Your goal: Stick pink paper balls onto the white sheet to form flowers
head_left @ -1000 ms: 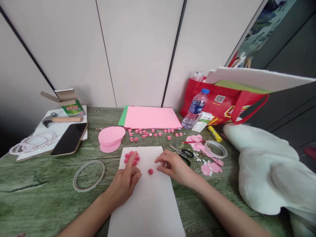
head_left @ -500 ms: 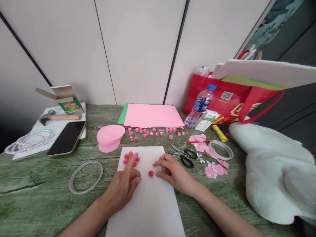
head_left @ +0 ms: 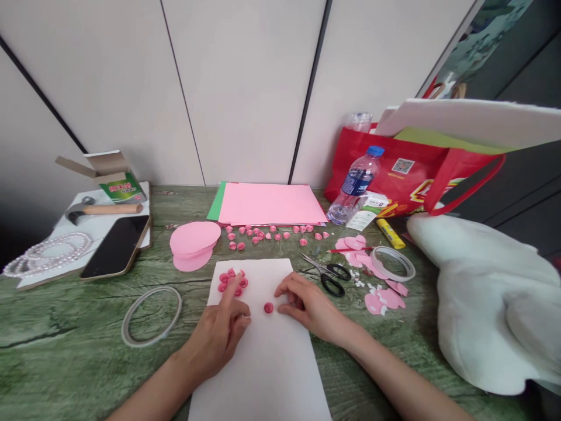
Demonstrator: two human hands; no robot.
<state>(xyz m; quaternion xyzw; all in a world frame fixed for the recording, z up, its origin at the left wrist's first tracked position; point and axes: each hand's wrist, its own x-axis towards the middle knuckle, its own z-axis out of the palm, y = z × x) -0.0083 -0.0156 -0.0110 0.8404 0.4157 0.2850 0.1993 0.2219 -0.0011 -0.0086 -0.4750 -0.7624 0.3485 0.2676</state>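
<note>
On the white sheet (head_left: 263,362) in front of me lies a small cluster of rolled pink paper roses (head_left: 224,278). My left hand (head_left: 219,330) rests beside it, its index finger stretched out over the roses and the other fingers bent; it looks empty. A single paper rose (head_left: 268,307) sits apart on the sheet, between my two hands. Just right of this rose is my right hand (head_left: 307,304), fingers loosely curved and apart, holding nothing and not touching the rose. Several more paper roses (head_left: 277,237) lie in loose rows beyond the sheet.
Black-handled scissors (head_left: 328,275), pink paper scraps (head_left: 390,298), a tape roll (head_left: 393,264) and a glue stick (head_left: 390,234) lie to the right. Pink circles (head_left: 195,240), another ring (head_left: 151,316), a phone (head_left: 116,245) and a hammer (head_left: 105,209) are left. A bottle (head_left: 356,184) stands behind.
My right hand has shifted very slightly to the right. The left hand and the single rose stay put; the view has tilted a little.
</note>
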